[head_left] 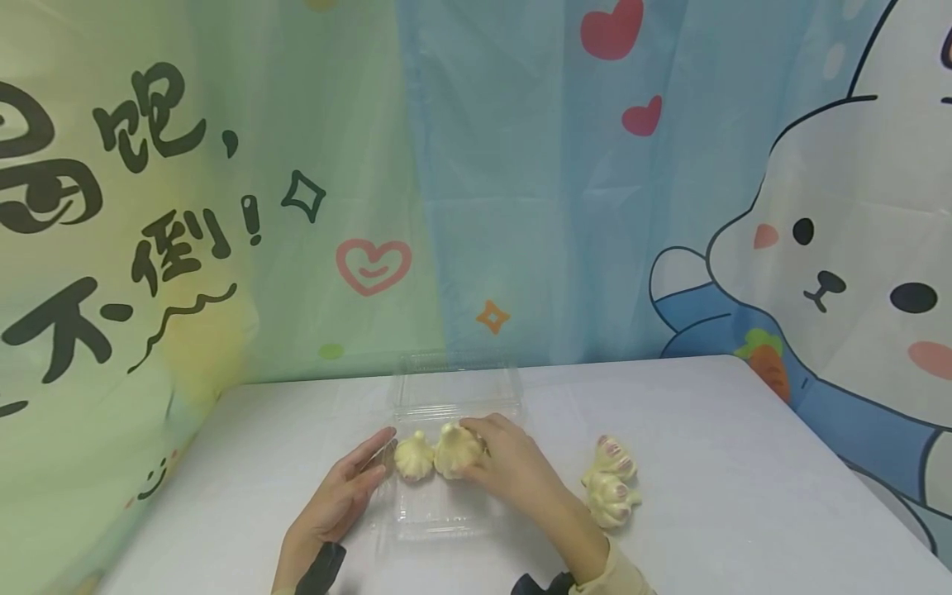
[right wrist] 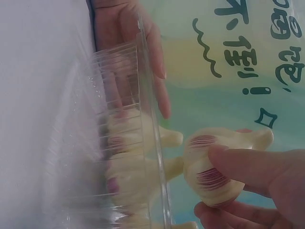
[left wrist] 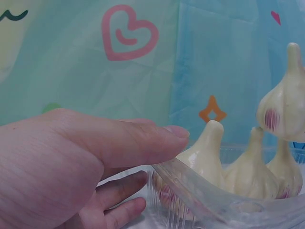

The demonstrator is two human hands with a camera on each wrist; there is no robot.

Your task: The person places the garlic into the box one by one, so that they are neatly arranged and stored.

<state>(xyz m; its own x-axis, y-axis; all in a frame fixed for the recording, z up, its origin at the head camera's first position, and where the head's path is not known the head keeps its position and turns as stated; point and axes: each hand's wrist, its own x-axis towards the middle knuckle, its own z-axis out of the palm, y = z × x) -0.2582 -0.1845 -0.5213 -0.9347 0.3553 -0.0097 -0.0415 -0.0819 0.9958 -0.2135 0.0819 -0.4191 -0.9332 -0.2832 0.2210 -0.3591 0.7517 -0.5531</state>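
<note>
My right hand (head_left: pixel 509 459) pinches a garlic bulb (right wrist: pixel 209 167) between thumb and fingers, holding it above the clear plastic box (head_left: pixel 435 519). In the left wrist view this held garlic bulb (left wrist: pixel 281 112) is higher than the box rim, its stem pointing up. Inside the box stand several pale garlic bulbs with purple streaks, among them a garlic bulb (left wrist: pixel 250 176) with its neck upward. My left hand (head_left: pixel 338 500) is at the box's left side, fingers extended. Its thumb (left wrist: pixel 147 143) lies right at the rim corner, while the other fingers are outside the wall.
Two more garlic bulbs lie together on the white table (head_left: pixel 714 463) right of the box, the nearer garlic bulb (head_left: pixel 611 500) beside the right forearm. The box's clear lid (head_left: pixel 457 387) is folded back toward the printed curtain (head_left: pixel 521 207) behind the table.
</note>
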